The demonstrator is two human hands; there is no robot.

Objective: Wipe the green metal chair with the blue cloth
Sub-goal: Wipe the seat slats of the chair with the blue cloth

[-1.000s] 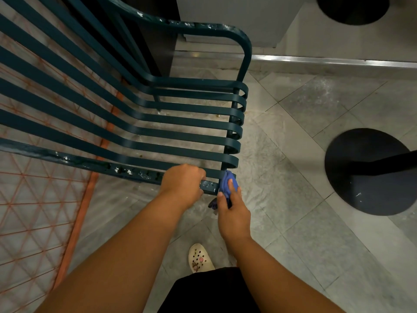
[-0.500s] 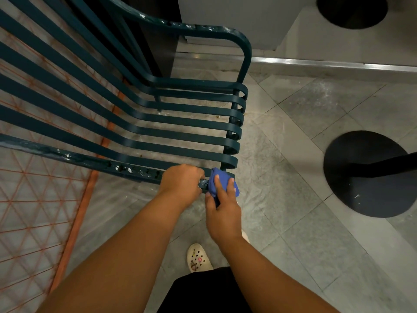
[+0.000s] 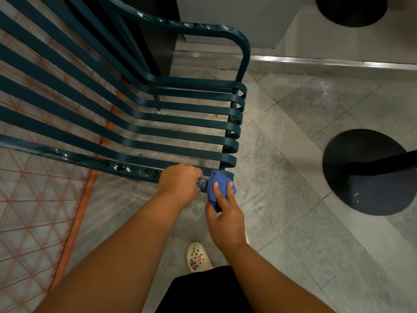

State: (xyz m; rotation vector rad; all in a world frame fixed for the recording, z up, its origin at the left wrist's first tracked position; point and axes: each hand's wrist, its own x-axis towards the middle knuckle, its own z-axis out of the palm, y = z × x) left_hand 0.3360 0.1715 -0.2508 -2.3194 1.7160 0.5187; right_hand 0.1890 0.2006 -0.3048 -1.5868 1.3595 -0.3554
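The green metal chair (image 3: 185, 136) has long flat slats running from the upper left down to curled ends at the seat's front. Its near armrest bar is chipped with white specks. My left hand (image 3: 179, 182) grips that bar near its front end, fingers curled over it. Just to the right, my right hand (image 3: 225, 213) holds the bunched blue cloth (image 3: 218, 186) against the bar's rounded front corner, fingers laid over the cloth and thumb under it. The corner itself is hidden by the cloth.
A round black stand base (image 3: 370, 175) with a dark pole sits on the grey tiled floor to the right. Another black disc (image 3: 349, 10) lies at the top right. An orange patterned mat (image 3: 33, 211) covers the floor left. My pale shoe (image 3: 198, 257) is below the hands.
My right hand has slid the blue cloth up from the side of the bar's end onto its top corner. The left hand has kept its grip in place.
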